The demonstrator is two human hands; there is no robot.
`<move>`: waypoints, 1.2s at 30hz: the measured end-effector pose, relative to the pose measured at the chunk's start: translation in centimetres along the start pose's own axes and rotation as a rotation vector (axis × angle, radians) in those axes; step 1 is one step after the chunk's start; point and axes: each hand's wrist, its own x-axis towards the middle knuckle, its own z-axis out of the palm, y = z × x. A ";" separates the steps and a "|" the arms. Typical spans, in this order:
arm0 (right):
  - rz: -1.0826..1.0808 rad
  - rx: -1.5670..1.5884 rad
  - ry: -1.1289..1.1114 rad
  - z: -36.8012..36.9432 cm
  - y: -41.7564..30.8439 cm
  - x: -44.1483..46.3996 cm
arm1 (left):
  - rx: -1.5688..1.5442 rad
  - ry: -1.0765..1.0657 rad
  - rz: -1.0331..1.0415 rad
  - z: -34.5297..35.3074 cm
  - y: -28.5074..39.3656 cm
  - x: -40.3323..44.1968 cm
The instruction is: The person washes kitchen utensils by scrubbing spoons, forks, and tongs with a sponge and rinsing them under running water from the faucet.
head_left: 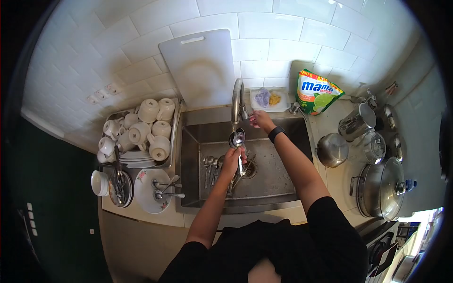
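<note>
My left hand (232, 160) is closed around several spoons (238, 137), held upright under the spout of the faucet (236, 101) over the steel sink (283, 186). My right hand (261, 120) is beside the faucet, near its lever, with the fingers bent. Whether its fingertips touch the lever is too small to tell. More cutlery (211, 166) lies on the sink floor, left of the drain (249, 168) and partly behind my left hand and forearm.
At left are a rack of white mugs (148, 111), a flowered plate (147, 192) with spoons, and bowls. Behind stand a cutting board (200, 66), a sponge tray (282, 104) and a soap pouch (317, 92). Steel pots (332, 150) fill the right side.
</note>
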 end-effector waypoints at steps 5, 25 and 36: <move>0.212 -0.092 -0.100 -1.7 -1.3 -0.5 | 0.219 0.038 0.017 0.4 1.3 -0.6; -0.566 -1.037 0.127 -5.2 -8.8 4.8 | 0.170 0.150 -0.109 -2.8 -0.3 -3.3; -0.175 -1.039 0.545 -7.9 -7.8 4.0 | 0.153 0.105 -0.129 -2.6 -0.6 -3.1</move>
